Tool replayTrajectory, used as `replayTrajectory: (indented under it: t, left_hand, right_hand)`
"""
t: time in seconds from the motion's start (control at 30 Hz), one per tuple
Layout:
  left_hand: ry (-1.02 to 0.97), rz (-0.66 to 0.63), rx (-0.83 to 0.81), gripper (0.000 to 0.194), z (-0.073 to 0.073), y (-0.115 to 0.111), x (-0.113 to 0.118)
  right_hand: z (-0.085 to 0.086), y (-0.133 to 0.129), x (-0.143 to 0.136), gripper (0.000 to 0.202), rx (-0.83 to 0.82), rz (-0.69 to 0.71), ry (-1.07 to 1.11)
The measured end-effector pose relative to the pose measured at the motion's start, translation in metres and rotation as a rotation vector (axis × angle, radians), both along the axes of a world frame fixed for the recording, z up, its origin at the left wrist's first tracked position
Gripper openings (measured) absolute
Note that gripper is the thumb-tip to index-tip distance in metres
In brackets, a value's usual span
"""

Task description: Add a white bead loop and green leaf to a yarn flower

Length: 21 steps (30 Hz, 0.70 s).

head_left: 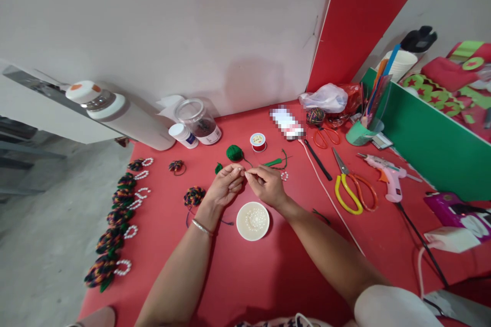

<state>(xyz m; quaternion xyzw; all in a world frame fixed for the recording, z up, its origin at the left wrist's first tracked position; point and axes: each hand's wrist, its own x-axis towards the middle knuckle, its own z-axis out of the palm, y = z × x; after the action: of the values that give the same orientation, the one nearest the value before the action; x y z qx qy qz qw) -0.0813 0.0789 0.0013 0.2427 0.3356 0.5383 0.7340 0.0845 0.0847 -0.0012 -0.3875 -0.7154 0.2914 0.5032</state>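
Observation:
Above a white bowl (253, 221) of small white beads, my left hand (227, 184) and my right hand (265, 184) meet with fingertips pinched close together. What the fingertips hold is too small to make out. A short loop of white beads (284, 176) lies just beyond my right hand. Behind the hands sit a green yarn ball (234, 153), a spool of red thread (258, 141) and a green-handled hook (273, 162). A multicolored yarn piece (194, 196) rests left of my left wrist.
Several yarn pieces with bead loops (109, 240) line the left table edge. A white bottle (130, 117) and clear jar (198, 121) stand at the back. On the right are scissors (347, 184), a pink glue gun (393, 179), a phone (286, 122) and a green cup (362, 133).

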Motion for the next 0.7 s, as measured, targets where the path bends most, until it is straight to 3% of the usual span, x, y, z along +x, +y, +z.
replayTrajectory:
  t: [0.7]
  left_hand:
    - [0.086,-0.037,-0.002,0.023,0.0028,0.0005,-0.0012]
  right_hand:
    - [-0.0008,0.0006,-0.0003,0.018,0.006,0.019,0.0]
